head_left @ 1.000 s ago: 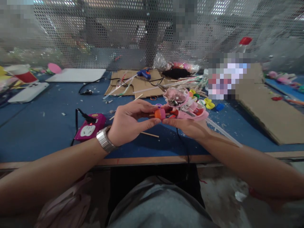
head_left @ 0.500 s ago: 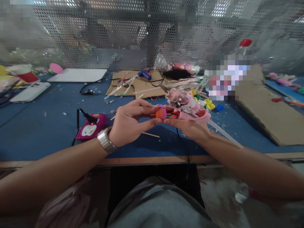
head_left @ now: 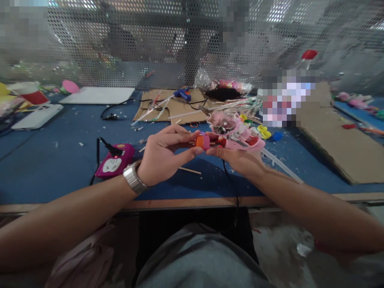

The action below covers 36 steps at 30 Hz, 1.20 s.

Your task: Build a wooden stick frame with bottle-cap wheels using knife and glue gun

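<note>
Between thumb and fingers, my left hand (head_left: 168, 154) pinches a small orange and purple round plastic piece (head_left: 202, 142) above the near part of the table. My right hand (head_left: 240, 158) is closed around a pink plastic toy part (head_left: 247, 142) with red bits inside, its thumb close to the orange and purple piece. A thin stick seems to run between the two parts. Just behind the right hand lies a pink clear-wrapped bundle (head_left: 225, 122); whether it touches the toy part I cannot tell. The right fingers are mostly hidden.
A blue glue gun (head_left: 183, 94) rests on cardboard (head_left: 195, 114) at the back. At left sits a magenta power box (head_left: 115, 160) with a plugged cord. Yellow plastic pieces (head_left: 264, 132) and clear sticks (head_left: 237, 105) lie behind my right hand. A large cardboard sheet (head_left: 345, 140) stands right.
The orange and purple piece has shifted very slightly left and turned a little, showing more of its orange side. Both hands keep their hold.
</note>
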Each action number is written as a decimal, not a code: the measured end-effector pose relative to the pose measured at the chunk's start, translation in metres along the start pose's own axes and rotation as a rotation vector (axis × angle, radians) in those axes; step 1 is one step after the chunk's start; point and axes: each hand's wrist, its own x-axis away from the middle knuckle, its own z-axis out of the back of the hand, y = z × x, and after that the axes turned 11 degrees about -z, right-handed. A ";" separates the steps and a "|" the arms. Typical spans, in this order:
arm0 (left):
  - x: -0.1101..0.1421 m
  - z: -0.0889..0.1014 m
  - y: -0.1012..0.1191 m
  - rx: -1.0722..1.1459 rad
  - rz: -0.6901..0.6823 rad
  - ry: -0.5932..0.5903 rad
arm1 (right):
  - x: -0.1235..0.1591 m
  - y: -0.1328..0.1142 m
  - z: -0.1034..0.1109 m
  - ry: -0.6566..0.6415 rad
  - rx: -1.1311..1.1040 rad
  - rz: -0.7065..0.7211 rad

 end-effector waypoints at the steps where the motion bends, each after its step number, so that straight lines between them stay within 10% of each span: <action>1: 0.000 0.000 -0.001 0.023 -0.008 0.005 | -0.001 0.002 0.001 -0.005 -0.004 0.000; 21: 0.003 -0.001 -0.010 -0.137 -0.189 -0.055 | 0.003 -0.010 -0.009 0.136 0.002 0.159; 36: 0.002 -0.001 -0.011 -0.063 -0.095 -0.035 | -0.001 0.000 -0.007 0.084 -0.040 0.020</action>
